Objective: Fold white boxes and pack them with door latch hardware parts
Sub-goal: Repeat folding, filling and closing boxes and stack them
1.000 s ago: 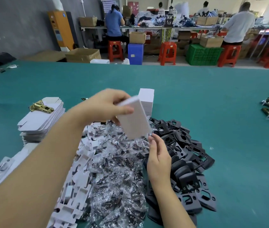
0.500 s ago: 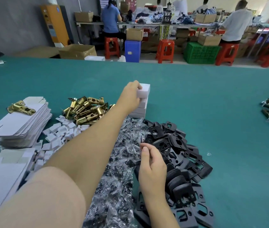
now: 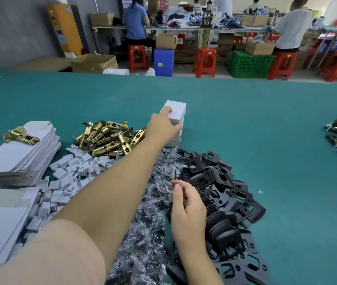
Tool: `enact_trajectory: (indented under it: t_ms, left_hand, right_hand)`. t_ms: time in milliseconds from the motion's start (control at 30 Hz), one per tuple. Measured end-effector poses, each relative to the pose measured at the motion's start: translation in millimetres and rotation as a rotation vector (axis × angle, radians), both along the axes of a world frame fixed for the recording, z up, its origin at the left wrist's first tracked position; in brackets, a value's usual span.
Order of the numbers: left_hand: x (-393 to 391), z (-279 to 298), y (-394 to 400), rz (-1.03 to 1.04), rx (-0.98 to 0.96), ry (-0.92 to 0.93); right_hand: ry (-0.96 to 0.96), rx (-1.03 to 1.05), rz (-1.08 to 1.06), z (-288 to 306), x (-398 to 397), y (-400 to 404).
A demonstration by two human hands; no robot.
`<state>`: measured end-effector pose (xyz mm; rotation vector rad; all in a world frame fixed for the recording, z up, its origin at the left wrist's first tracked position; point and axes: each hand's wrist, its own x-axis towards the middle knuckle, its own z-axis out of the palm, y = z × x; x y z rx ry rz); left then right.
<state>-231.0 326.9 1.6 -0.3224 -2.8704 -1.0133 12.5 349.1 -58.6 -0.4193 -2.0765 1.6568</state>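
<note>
Gripping the top white box [image 3: 177,112] of a small stack, left hand [image 3: 162,128], right hand [image 3: 188,204] loosely curled, holding nothing.

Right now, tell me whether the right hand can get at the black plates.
Probably yes: the right hand hovers just over the black plates, holding nothing, with nothing between them.

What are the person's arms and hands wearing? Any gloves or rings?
Nothing shows on them. The left hand and the right hand are both bare, with no gloves, and no rings or watch can be seen. Both forearms are uncovered as far as the picture shows, so no sleeve comes into view. The fingernails look short and plain, without polish.
</note>
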Motion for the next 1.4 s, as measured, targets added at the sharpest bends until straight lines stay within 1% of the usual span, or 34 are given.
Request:
enact_trajectory:
  t_ms: [100, 333, 600, 767, 900, 1067, 1167, 1300, 1400]
  left_hand:
    - [-4.0, 0.1, -4.5, 0.017, -0.005, -0.016]
    - [4.7, 1.3, 6.1, 0.08, -0.133, 0.01]
    - [11.5, 4.1, 16.1, 0.126, -0.169, -0.018]
    - [15.7, 0.6, 17.8, 0.127, -0.183, -0.009]
    - [24.5, 1.1, 12.1, 0.089, -0.194, -0.01]
    - [60.9, 11.0, -23.9, -0.024, -0.134, 0.137]
    - [94.1, 13.0, -63.1, -0.049, -0.191, 0.225]
    - [149.1, -10.8, -126.2, -0.046, -0.228, 0.222]
    - [183.2, -35.3, -163.5, -0.066, -0.293, 0.195]
  right_hand:
    - [-0.006, 0.003, 0.003, -0.3, -0.5, -0.6]
    - [-0.009, 0.012, 0.003, -2.9, -1.0, -0.3]
    - [-0.005, 0.027, 0.008, -3.1, -1.4, 0.2]
    - [0.004, 0.051, 0.004, -2.4, -1.3, -0.2]
    - [0.016, 0.046, 0.007, -2.6, -0.2, 0.7]
    - [0.002, 0.076, 0.013, -5.4, -1.4, 2.4]
    - [-0.013, 0.14, 0.043, -6.3, -0.8, 2.0]
    - [-0.042, 0.282, 0.114, -4.4, -0.4, -1.3]
    - [-0.044, 0.375, 0.149, -4.5, 1.6, -4.5]
